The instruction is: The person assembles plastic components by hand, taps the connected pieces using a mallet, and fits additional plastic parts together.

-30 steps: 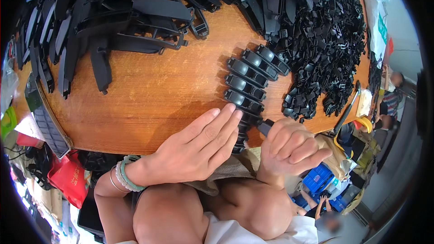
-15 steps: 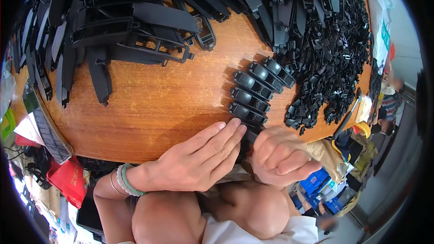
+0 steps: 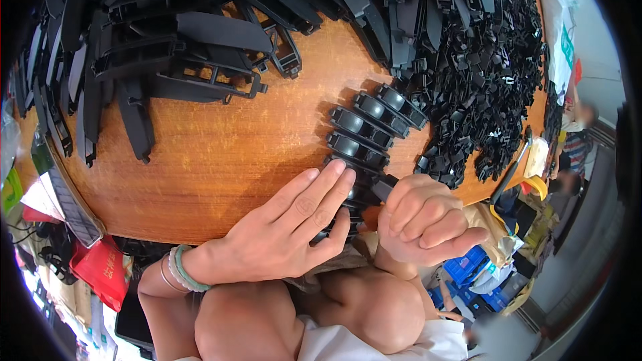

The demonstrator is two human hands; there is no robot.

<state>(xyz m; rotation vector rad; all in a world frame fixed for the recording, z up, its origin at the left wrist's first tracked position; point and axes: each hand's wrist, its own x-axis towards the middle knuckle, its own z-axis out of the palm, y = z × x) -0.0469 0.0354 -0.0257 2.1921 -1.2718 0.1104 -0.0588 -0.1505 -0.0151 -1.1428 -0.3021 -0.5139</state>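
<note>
A row of black plastic parts (image 3: 359, 150), each with a glossy rounded middle, runs across the wooden table (image 3: 221, 160) toward its near edge. My left hand (image 3: 281, 227) lies over the near end of this row, fingers stretched out and fingertips touching the parts. Its thumb is lower, beside more black pieces partly hidden under the hand. My right hand (image 3: 428, 220) is closed in a fist just right of the row. From the fist a short black bar-shaped piece (image 3: 383, 188) sticks out toward the parts; the rest of it is hidden by my fingers.
Long black plastic housings (image 3: 221, 30) are heaped along the far side and left. A large pile of small black clips (image 3: 485, 73) covers the right side. Near the right edge lies a dark-handled tool (image 3: 511, 174). A red bag (image 3: 100, 267) hangs at lower left.
The view has shifted slightly, moving the piles left. My left fingers have spread, with more of the near parts showing beneath. My right fist has drawn slightly away, exposing the black piece.
</note>
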